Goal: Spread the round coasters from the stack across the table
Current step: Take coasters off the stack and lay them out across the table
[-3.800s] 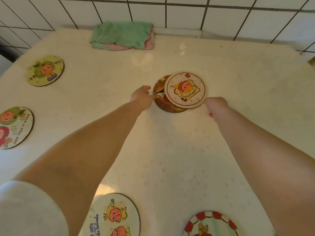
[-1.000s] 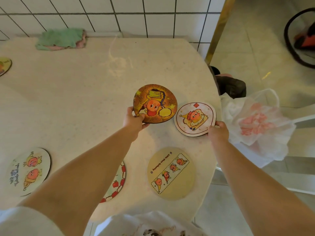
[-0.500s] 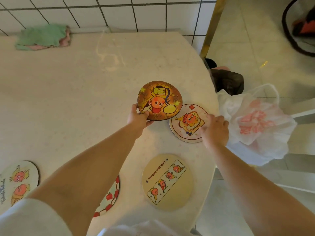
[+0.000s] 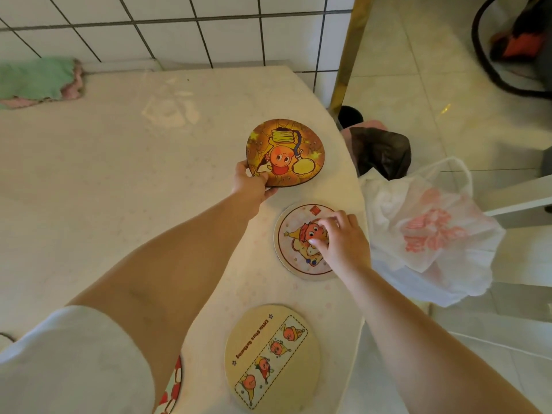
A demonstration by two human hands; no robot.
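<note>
two coasters in hand at the table's right edge, others laid flat.

left hand (image 4: 250, 182) pinches the near rim of the orange coaster (image 4: 285, 152), thumb on top, fingers beneath, holding it tilted above the table (image 4: 89, 174). right hand (image 4: 340, 239) rests fingertips down on the pale coaster (image 4: 294, 243), which lies flat near the table edge; nothing clasped. a tan coaster (image 4: 270, 355) lies flat nearer the person. a red-rimmed coaster (image 4: 171, 389) shows partly under the left arm. green cloth (image 4: 35, 79) by the wall; plastic bag (image 4: 430, 231) beside the table.
</note>
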